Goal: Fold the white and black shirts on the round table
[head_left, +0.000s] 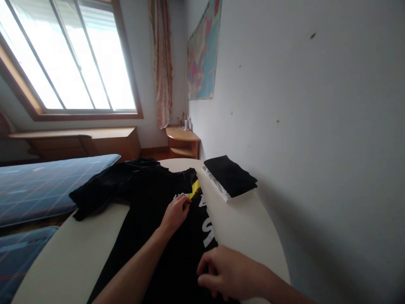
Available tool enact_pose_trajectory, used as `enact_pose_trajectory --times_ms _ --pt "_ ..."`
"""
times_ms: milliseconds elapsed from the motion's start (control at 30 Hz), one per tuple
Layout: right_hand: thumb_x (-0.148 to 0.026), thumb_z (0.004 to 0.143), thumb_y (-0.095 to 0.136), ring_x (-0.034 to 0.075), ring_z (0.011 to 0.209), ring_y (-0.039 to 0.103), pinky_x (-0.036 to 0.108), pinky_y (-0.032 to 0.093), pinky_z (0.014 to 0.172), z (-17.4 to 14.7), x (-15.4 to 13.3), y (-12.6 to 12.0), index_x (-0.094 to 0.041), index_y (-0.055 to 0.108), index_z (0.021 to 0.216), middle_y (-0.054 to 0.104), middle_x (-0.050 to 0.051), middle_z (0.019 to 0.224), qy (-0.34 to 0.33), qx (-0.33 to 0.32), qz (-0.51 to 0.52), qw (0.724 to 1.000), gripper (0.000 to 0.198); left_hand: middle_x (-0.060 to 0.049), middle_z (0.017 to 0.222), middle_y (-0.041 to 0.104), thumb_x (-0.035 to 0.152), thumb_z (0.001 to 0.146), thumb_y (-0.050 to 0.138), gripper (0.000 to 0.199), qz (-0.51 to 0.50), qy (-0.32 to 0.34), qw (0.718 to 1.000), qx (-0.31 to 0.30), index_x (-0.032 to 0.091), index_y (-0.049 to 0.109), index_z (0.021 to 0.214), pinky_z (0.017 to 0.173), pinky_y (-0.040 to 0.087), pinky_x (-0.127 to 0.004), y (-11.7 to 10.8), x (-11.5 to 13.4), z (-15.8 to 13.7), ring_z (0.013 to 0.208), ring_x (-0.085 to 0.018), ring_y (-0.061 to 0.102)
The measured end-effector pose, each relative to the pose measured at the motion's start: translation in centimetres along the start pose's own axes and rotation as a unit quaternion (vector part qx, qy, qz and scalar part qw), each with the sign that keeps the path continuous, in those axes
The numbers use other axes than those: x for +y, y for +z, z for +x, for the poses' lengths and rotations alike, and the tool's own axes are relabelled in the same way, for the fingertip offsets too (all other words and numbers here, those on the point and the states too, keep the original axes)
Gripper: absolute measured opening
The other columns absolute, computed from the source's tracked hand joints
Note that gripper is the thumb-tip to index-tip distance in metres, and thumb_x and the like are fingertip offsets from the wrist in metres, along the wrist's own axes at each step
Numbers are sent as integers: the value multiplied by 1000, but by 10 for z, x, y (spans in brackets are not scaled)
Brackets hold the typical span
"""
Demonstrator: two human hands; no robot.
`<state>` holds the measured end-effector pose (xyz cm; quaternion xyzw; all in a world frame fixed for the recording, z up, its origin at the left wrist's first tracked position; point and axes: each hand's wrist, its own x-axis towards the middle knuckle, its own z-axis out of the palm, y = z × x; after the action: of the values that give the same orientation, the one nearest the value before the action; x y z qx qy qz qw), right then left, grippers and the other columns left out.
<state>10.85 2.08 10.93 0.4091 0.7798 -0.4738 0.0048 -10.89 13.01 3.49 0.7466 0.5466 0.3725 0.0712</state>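
Observation:
A black shirt point(148, 219) with white lettering and a yellow printed patch lies on the cream round-edged table point(253, 236), its dark sleeve spread out to the left. My left hand point(175, 213) rests on the shirt's upper part beside the yellow patch, its fingers curled in a pinch on the cloth. Nearer to me, my right hand point(226, 270) is over the lower right edge of the shirt. Its fingers are loosely bent, with a gap between thumb and forefinger. The fabric under both palms is hidden.
A folded black garment point(230, 175) lies on white plastic wrapping point(218, 185) at the table's right, close to the white wall point(310, 139). Blue checked mattresses point(47, 181) flank the left side. A corner shelf point(183, 135) and a wooden desk point(110, 134) stand behind.

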Motion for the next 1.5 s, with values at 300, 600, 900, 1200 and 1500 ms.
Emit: enact_pose_trajectory --times_ms 300,600,900,1200,1500 --pt "-32 91 56 17 80 70 23 45 70 111 13 -78 -19 73 94 75 5 87 -14 321 -137 937 22 -8 105 64 15 86 56 19 74 -30 997 8 20 61 103 94 46 -41 6 3 -4 102 -27 58" --pt "-44 90 58 26 101 69 32 49 80 239 -8 -133 -20 71 104 74 13 106 106 380 -243 886 31 -7 100 64 14 86 54 12 114 -48 992 -27 20 58 96 89 47 -38 1 9 -1 99 -26 57" --pt "-36 88 60 29 100 70 34 51 81 302 0 -145 -13 69 111 72 20 109 150 398 -253 869 34 -8 112 64 12 85 52 19 89 -55 994 -37 21 60 101 95 46 -41 4 7 2 108 -26 57" --pt "-30 97 41 29 106 67 35 49 83 315 16 -185 -13 65 120 70 20 115 178 441 -218 852 37 -8 130 59 18 90 51 33 89 -67 993 -33 24 60 121 101 45 -44 9 4 2 118 -27 56" --pt "-20 97 43 19 112 62 26 43 94 317 42 -182 -21 65 121 68 8 123 62 352 -243 902 33 -10 122 62 16 89 51 26 80 -102 992 -9 19 60 113 100 45 -42 9 4 4 116 -27 57"
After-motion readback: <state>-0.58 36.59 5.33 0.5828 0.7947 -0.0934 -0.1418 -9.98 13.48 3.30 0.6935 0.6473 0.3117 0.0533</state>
